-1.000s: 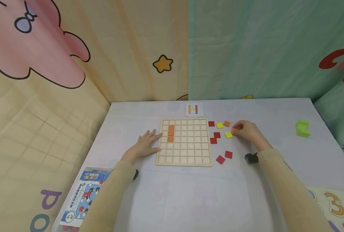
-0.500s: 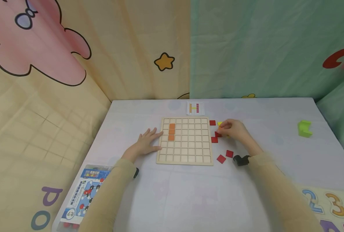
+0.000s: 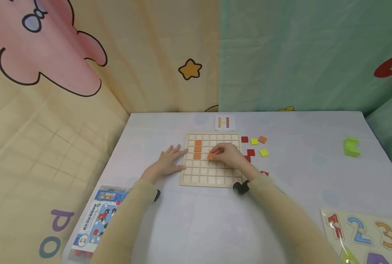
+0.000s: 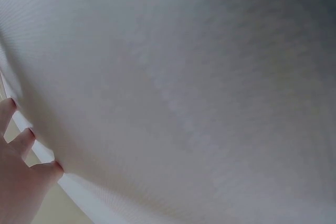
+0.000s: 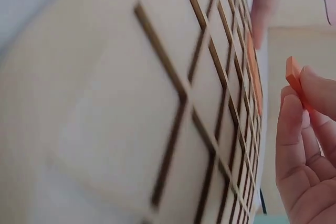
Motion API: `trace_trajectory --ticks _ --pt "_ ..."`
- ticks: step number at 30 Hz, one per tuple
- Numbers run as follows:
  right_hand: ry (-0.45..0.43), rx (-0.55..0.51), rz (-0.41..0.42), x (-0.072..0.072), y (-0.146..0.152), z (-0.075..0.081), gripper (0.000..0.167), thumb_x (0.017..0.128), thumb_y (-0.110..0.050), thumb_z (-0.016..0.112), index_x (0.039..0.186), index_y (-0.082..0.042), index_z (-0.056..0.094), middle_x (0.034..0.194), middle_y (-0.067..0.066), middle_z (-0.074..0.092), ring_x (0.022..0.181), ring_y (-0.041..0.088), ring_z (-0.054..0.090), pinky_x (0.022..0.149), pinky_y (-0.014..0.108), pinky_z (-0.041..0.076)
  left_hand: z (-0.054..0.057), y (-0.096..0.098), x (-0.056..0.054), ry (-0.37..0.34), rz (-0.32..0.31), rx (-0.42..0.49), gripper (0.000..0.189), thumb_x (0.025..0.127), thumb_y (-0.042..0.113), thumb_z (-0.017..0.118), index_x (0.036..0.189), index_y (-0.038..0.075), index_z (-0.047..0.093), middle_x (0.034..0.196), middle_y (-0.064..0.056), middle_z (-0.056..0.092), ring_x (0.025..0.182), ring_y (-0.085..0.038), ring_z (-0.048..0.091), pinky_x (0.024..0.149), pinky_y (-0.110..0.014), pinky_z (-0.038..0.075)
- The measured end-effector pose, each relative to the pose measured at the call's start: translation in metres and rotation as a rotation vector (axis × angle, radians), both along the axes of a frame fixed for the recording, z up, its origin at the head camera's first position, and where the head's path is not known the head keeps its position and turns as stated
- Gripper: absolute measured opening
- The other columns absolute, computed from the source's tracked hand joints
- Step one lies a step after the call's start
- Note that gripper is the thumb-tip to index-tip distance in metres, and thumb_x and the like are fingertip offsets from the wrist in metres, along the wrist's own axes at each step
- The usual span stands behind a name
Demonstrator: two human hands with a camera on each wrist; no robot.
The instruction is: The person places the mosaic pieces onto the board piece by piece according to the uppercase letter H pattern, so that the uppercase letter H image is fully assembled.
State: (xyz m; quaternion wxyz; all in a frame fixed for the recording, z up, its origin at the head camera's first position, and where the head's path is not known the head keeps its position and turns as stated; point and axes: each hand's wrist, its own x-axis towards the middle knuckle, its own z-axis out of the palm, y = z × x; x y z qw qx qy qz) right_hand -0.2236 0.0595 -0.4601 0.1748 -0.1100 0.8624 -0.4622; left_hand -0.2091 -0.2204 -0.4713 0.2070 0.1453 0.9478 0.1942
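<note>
Over the middle of the wooden grid board (image 3: pixel 212 179), my right hand (image 3: pixel 227 154) pinches an orange square tile (image 3: pixel 210 156) between thumb and fingers. The right wrist view shows this orange tile (image 5: pixel 294 74) held above the board's grooves. Three orange tiles (image 3: pixel 198 149) lie in a column in the second column of cells from the left. My left hand (image 3: pixel 167 161) lies with fingers spread at the board's left edge, fingertips right at the rim. In the left wrist view, part of the left hand (image 4: pixel 23 177) shows against the white tabletop.
Right of the board lie red tiles (image 3: pixel 251 152), yellow tiles (image 3: pixel 263 152) and an orange tile (image 3: pixel 262 139). A pattern card (image 3: pixel 225 123) is behind the board. A green block (image 3: pixel 351 147) stands far right, a number puzzle (image 3: pixel 361 231) front right, a boxed kit (image 3: pixel 100 216) front left.
My right hand has carried the orange tile left, from the loose tiles on the right to over the middle of the board. The left hand stays at the board's left edge.
</note>
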Motion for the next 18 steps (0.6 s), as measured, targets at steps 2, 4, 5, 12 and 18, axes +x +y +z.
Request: trace_trajectory --ticks 2,4,5,12,18 --pt "0.004 0.007 0.021 0.002 -0.012 -0.002 0.023 0.084 -0.023 0.079 0.102 -0.011 0.072 0.095 0.004 0.072 0.088 0.018 0.063 0.077 0.027 0.049 0.000 0.000 0.000 -0.009 0.003 0.011 0.077 0.093 0.044 0.065 0.157 0.026 0.027 0.166 -0.013 0.007 0.152 -0.040 -0.004 0.117 -0.068 -0.003" --pt "0.002 0.008 0.025 0.003 -0.022 -0.004 0.022 0.083 -0.024 0.080 0.100 -0.012 0.073 0.093 0.003 0.072 0.086 0.017 0.062 0.078 0.027 0.049 0.000 0.000 0.001 -0.009 0.003 0.026 0.077 0.092 0.047 0.065 0.156 0.027 0.028 0.166 -0.014 0.008 0.152 -0.041 -0.004 0.117 -0.069 -0.004" --pt "0.004 0.011 0.024 0.003 -0.026 -0.005 0.022 0.082 -0.025 0.081 0.099 -0.012 0.073 0.093 0.003 0.072 0.086 0.016 0.062 0.078 0.027 0.049 0.000 -0.001 0.001 -0.010 0.003 0.033 0.077 0.091 0.049 0.065 0.156 0.028 0.029 0.166 -0.014 0.009 0.152 -0.041 -0.003 0.116 -0.069 -0.004" --pt "-0.022 -0.025 0.011 0.002 -0.047 -0.010 0.021 0.081 -0.023 0.082 0.095 -0.010 0.072 0.089 0.002 0.071 0.080 0.014 0.060 0.072 0.023 0.048 0.003 -0.002 0.002 -0.008 0.008 0.036 0.077 0.091 0.050 0.065 0.156 0.028 0.029 0.166 -0.014 0.009 0.152 -0.041 -0.004 0.116 -0.070 -0.004" --pt "0.023 0.011 0.047 0.003 -0.052 -0.015 0.016 0.083 -0.022 0.080 0.090 -0.011 0.071 0.087 0.002 0.069 0.078 0.015 0.058 0.072 0.025 0.047 -0.002 -0.002 -0.002 -0.012 0.004 -0.010 0.076 0.093 0.045 0.064 0.157 0.027 0.027 0.167 -0.011 0.006 0.153 -0.038 -0.005 0.118 -0.068 -0.002"
